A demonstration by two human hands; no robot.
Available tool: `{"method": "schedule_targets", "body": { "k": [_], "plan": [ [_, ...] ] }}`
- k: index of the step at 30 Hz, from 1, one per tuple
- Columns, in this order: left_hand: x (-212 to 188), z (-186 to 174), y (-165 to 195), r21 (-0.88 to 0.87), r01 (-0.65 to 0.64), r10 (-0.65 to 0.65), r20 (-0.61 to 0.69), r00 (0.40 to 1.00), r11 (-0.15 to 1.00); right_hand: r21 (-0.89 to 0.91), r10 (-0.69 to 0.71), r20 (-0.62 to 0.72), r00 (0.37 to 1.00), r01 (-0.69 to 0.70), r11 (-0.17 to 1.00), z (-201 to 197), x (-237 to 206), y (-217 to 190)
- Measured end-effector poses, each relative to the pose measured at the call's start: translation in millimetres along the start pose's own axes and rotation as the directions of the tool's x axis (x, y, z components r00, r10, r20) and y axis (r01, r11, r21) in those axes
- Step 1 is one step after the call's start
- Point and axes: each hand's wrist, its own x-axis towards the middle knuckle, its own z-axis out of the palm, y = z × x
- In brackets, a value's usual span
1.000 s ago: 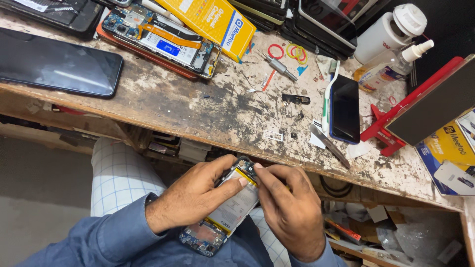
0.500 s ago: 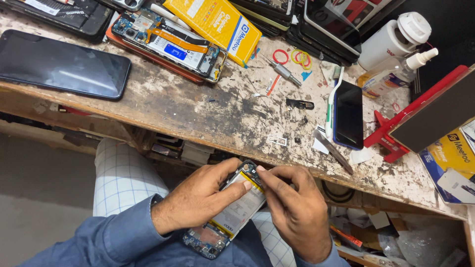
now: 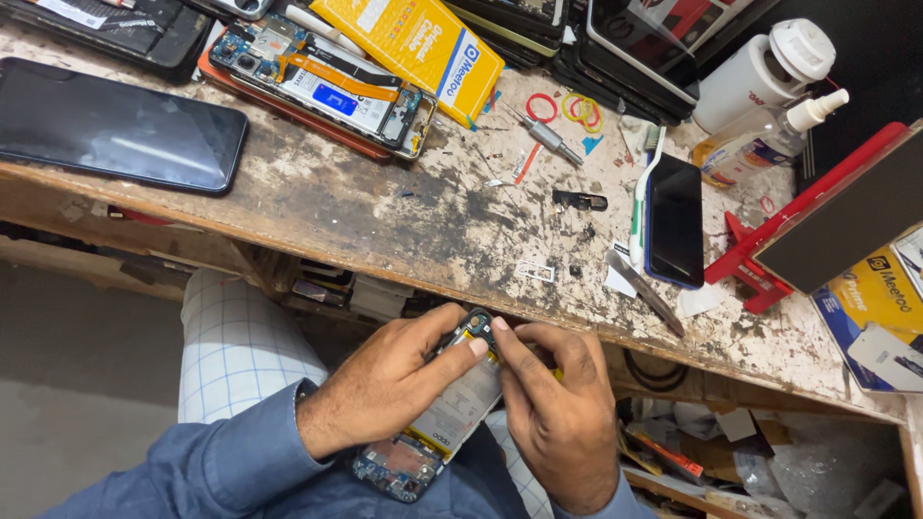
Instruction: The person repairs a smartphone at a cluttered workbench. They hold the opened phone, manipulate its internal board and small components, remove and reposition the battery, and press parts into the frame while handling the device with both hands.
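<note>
Left hand [image 3: 385, 394] wrapped round the side of an opened smartphone with its back cover off, battery and circuit board bare [image 3: 435, 428] — fingers closed on its edge, thumb reaching up to the top end. Right hand [image 3: 558, 418] cupped over the other side, forefinger and thumb pinched together at the phone's upper corner, tips touching the left thumb. Both hands clamped on the one phone, held tilted over the lap, below and in front of the edge of the worn, stained wooden desk [image 3: 385, 221]. Blue shirt sleeve [image 3: 221, 471] on the left arm, white checked trouser leg [image 3: 231, 351] beneath.

Out on the desk now: just above the hands, a small white card tray [image 3: 536, 272] near the edge, and a slim metal prying tool [image 3: 644, 286] lying slantwise. Beside that, a dark phone with a blue rim [image 3: 673, 219], face up, a green-and-white toothbrush [image 3: 642, 187] touching its left side. Further back, a small black bracket piece [image 3: 580, 200], a short steel screwdriver [image 3: 546, 135], red and yellow rubber bands [image 3: 562, 108]. Off to the left, a large black phone lying screen-up [image 3: 111, 125], and behind it another opened phone on an orange shell [image 3: 322, 82] — next to that, a yellow cardboard box [image 3: 418, 48]. Far right, a white plastic bottle [image 3: 760, 72], a clear dropper bottle [image 3: 769, 144], a red stand holding a dark panel [image 3: 817, 216].
</note>
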Motion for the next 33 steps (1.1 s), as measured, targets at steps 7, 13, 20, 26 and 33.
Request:
{"method": "schedule_targets", "body": {
  "k": [7, 13, 20, 26, 33],
  "plan": [
    [0.3, -0.3, 5.3, 0.052, 0.006, -0.002, -0.086, 0.996, 0.999, 0.131, 0.110, -0.080, 0.991, -0.099, 0.986, 2.0, 0.8, -5.0],
    [-1.3, -1.3, 5.4, 0.038, 0.044, -0.041, -0.080, 0.996, 0.998, 0.204, 0.154, -0.106, 0.982, -0.130, 0.970, 2.4, -2.8, -3.1],
    [-1.1, 1.7, 6.2, 0.085, 0.020, -0.012, -0.100, 0.995, 0.996, 0.036, -0.021, -0.125, 0.992, 0.026, 0.999, -1.4, -5.5, -3.1],
    [-1.8, 2.8, 4.3, 0.119, -0.003, 0.014, -0.096, 0.995, 0.993, 0.117, 0.097, -0.113, 0.989, -0.083, 0.990, 3.3, -8.1, -0.7],
    [-1.9, 4.9, 4.8, 0.143, -0.027, 0.042, -0.107, 0.993, 0.989, 0.408, 0.451, 0.004, 0.893, -0.413, 0.814, 9.2, -7.4, 2.6]
  ]
}}
